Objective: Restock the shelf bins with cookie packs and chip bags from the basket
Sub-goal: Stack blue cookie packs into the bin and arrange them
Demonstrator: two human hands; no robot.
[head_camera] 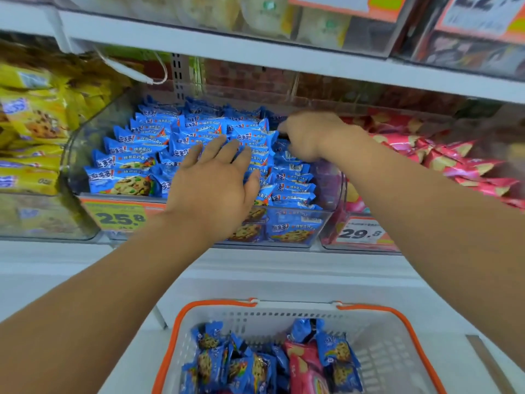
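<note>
Two hands in the bin: left hand flat, fingers released; right hand pinching blue cookie packs. Best to align rows, press gently.

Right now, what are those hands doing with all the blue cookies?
A person is filling a store shelf. Both hands are in the clear bin of blue cookie packs: the left hand lies flat and open on top of the packs, and the right hand is curled at the back right of the pile, seemingly tucking packs in. Below, the white basket with orange trim holds more blue packs and a pink chip bag, so there is more to put away.
</note>
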